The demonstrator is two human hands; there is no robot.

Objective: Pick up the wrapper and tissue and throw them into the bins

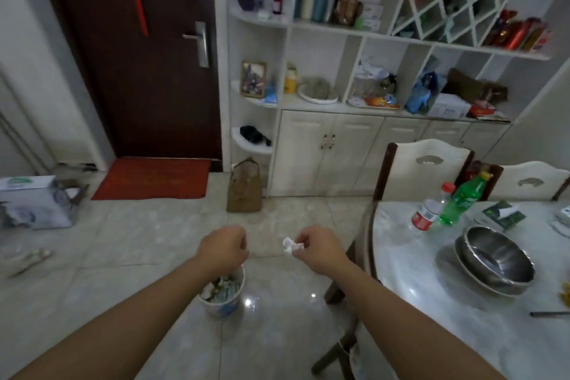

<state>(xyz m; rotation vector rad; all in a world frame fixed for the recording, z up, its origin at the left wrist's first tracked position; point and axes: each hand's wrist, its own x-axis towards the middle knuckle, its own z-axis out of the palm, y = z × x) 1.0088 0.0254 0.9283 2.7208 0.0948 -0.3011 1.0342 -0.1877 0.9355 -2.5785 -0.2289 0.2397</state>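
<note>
Right hand [320, 248]: the tissue [291, 246] is pinched between fingertips, held over the floor, right of the bin [222, 293].
Left hand [223, 248]: curled closed above the bin; whether the wrapper is inside cannot be told.
Risk: if released here, the tissue would likely land on the tiles, since it is not over the bin's mouth.
Risk two: a light wad may drift.
Materials: crumpled white paper; a small round white tub, nearly full; glossy pale tiles.
</note>
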